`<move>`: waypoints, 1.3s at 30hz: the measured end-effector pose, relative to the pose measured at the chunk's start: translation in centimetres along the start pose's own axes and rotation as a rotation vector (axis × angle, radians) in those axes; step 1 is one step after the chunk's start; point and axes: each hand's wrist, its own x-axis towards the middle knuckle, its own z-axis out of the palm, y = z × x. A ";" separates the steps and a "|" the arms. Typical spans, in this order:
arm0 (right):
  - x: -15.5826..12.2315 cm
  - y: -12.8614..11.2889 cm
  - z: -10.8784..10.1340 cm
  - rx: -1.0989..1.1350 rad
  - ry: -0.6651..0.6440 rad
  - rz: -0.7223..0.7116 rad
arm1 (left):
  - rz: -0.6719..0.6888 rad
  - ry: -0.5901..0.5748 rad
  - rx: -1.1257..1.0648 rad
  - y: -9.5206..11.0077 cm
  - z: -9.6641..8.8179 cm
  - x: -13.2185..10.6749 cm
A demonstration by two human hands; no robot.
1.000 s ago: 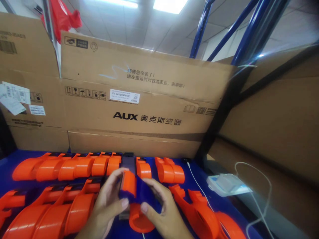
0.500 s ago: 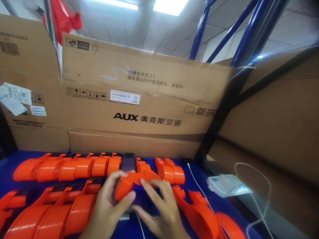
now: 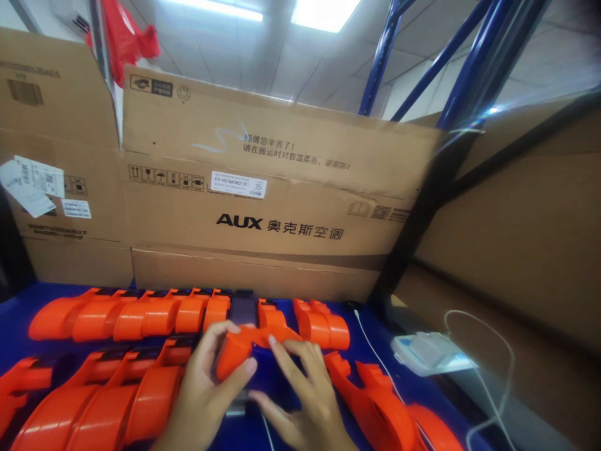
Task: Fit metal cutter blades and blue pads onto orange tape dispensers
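An orange plastic part (image 3: pixel 244 346) lies across the middle of the blue table (image 3: pixel 14 310), held from both sides. My left hand (image 3: pixel 206 388) grips its left end with thumb and fingers wrapped round it. Fingertips of my right hand (image 3: pixel 305 401) press on its right end, thumb stretched below. Behind it a dark phone-like block (image 3: pixel 241 308) stands between orange parts. What lies under my palms is hidden.
Rows of several orange parts (image 3: pixel 131 313) lie on the left and more (image 3: pixel 375 401) on the right. Large cardboard boxes (image 3: pixel 263 200) wall the back. A white device (image 3: pixel 427 354) with a cable sits at right beside blue rack posts (image 3: pixel 375 59).
A second ago I held the orange part upright with a round piece below it. It now lies flat across, and my right fingers have spread out over its right end.
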 end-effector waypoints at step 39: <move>1.1 0.9 -0.8 0.573 0.186 0.540 | -0.297 0.001 -0.281 -1.4 0.0 1.3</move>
